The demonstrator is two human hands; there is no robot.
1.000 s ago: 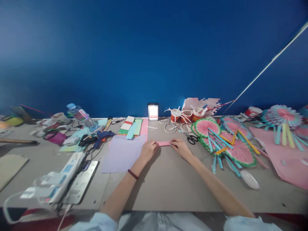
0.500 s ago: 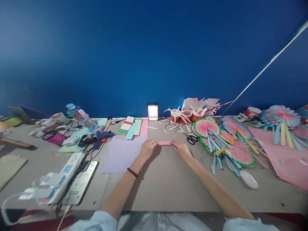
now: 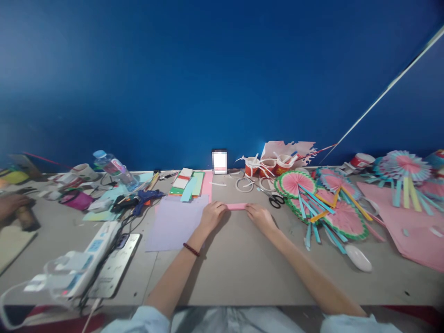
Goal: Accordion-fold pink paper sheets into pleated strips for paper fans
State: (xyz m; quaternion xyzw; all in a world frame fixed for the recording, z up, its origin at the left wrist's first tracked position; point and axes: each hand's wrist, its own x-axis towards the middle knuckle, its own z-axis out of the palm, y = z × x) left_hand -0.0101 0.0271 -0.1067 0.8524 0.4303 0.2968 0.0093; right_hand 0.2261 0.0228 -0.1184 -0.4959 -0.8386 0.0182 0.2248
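A narrow folded strip of pink paper [image 3: 236,206] lies crosswise between my two hands, low over the grey table. My left hand [image 3: 214,215] has its fingers closed on the strip's left end. At the right end, my right hand [image 3: 258,217] pinches it in the same way. Purple paper sheets [image 3: 176,226] lie beside my left hand, flat on the table. Black-handled scissors [image 3: 276,200] rest just beyond my right hand. Pleated pink paper fans [image 3: 343,219] with green edges and blue and orange strips sit further right.
At left are a white power strip [image 3: 92,249], a phone [image 3: 116,266], a blue glue gun [image 3: 145,199] and a water bottle [image 3: 116,169]. Another person's hand [image 3: 14,206] shows at the far left. Red cups [image 3: 251,166], a white mouse [image 3: 359,258] and pink sheets [image 3: 398,222] stand or lie right.
My hands keep nearly the same hold on the pink strip. Another person's hand has come into view at the far left edge. The view has shifted slightly.
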